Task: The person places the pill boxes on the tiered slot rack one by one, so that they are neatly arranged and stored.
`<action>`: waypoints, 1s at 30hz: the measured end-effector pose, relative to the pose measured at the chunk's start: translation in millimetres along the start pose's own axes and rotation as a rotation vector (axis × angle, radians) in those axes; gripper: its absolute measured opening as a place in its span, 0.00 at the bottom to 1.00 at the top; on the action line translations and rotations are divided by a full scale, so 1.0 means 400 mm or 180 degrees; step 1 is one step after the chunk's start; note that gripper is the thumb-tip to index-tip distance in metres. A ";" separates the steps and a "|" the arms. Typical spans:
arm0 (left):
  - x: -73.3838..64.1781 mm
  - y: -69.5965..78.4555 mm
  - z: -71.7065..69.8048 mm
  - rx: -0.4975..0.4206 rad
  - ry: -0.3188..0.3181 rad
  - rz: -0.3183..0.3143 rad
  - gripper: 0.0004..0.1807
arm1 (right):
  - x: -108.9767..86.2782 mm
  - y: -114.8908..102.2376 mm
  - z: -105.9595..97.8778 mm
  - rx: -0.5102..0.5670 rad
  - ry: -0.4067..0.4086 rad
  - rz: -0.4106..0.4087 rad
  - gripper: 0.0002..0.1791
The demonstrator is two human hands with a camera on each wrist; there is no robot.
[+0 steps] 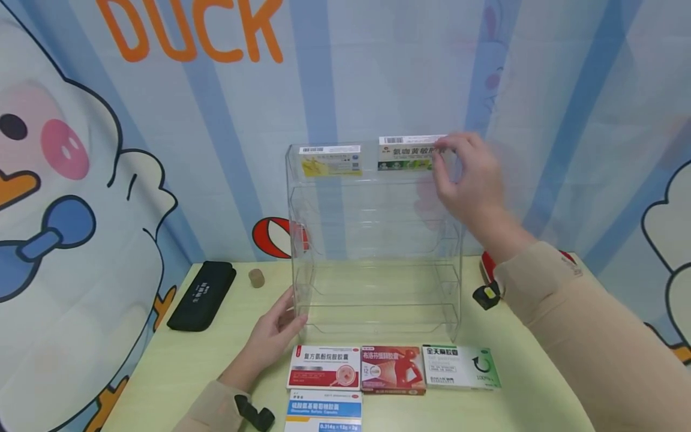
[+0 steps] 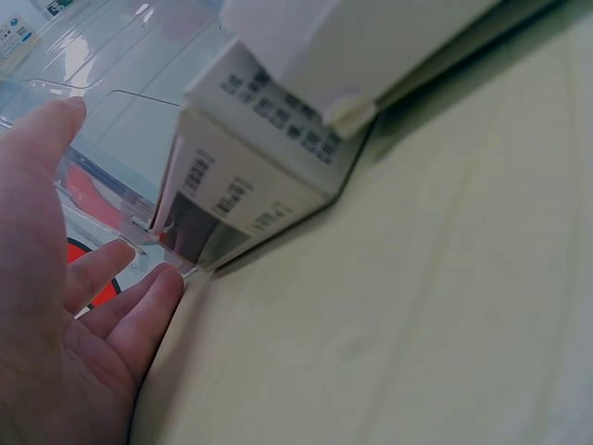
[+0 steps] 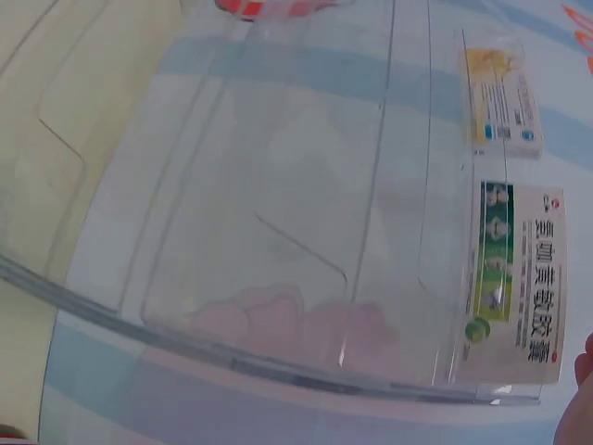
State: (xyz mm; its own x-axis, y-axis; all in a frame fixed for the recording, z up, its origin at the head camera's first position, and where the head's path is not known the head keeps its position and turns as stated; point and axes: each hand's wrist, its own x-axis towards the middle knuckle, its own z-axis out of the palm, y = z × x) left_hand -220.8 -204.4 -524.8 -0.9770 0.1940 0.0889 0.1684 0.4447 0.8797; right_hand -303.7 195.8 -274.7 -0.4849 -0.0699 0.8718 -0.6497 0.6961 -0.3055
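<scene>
A clear tiered display rack [image 1: 378, 246] stands upright on the table. My left hand [image 1: 272, 336] holds its lower left edge; in the left wrist view the thumb [image 2: 46, 130] lies on one side of the clear plastic and the other fingers on the other. At the rack's top right, the thumb and forefinger of my right hand [image 1: 475, 174] pinch the right end of a white-and-green medicine box [image 1: 405, 156], which sits in the top tier. A yellow-and-white medicine box [image 1: 330, 162] stands left of it in that tier.
Before the rack lie a red-and-white box [image 1: 324, 367], a red box [image 1: 393, 369], a white-and-green box [image 1: 459, 367] and a blue-and-white box [image 1: 324, 411]. Left are a black case [image 1: 202, 297] and a small brown cylinder [image 1: 256, 278]. A red object [image 1: 488, 267] is partly hidden by the right arm.
</scene>
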 end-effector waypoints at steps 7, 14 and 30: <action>0.000 0.001 0.000 -0.0005 0.0009 0.0001 0.43 | -0.077 -0.034 0.014 0.0185 -0.0177 -0.0410 0.18; 0.002 -0.003 0.000 -0.0031 0.0010 -0.0026 0.43 | -0.161 -0.065 0.018 0.0250 -0.0464 -0.0420 0.21; 0.005 -0.008 0.000 -0.0075 -0.0020 0.0007 0.44 | -0.361 -0.100 0.045 0.0579 -0.0839 -0.0501 0.30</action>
State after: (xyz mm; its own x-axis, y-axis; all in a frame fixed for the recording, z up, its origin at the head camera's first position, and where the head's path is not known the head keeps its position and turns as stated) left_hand -223.2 -205.3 -527.4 -0.9758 0.2003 0.0879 0.1672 0.4235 0.8903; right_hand -218.2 165.1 -395.4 -0.4896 -0.3647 0.7920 -0.8105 0.5252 -0.2592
